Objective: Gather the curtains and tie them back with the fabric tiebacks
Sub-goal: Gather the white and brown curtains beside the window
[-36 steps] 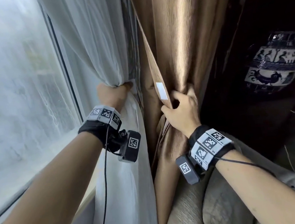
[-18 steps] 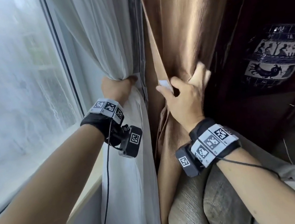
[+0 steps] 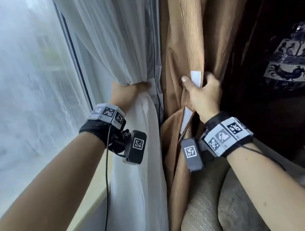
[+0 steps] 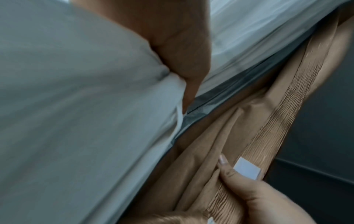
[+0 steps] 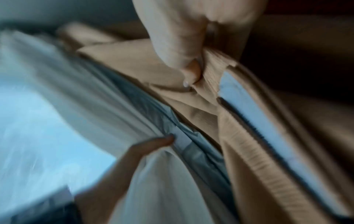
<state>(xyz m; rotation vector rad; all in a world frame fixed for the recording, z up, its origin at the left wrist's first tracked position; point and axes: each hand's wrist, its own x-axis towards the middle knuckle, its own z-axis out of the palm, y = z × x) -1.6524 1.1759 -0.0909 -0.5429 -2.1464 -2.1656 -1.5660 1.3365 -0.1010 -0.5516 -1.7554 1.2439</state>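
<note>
Both hands bunching soft curtains at mid-frame, no tieback fastened yet.

My left hand [image 3: 126,93] is curled tight round the white sheer curtain [image 3: 119,42], centre-left of the head view; it looks light and slippery. My right hand [image 3: 202,93] pinches folds of the brown curtain [image 3: 184,25], centre-right, beside a white patch [image 3: 196,78]. That ribbed cloth looks heavier and limp; I judge the best hold is right round the gathered waist.

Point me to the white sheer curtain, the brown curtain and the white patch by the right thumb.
white sheer curtain [image 3: 139,174]: head view, bunched folds below left hand's grip.
brown curtain [image 3: 184,25]: head view, upper ribbed folds.
white patch [image 3: 196,78]: head view, its middle.
</note>
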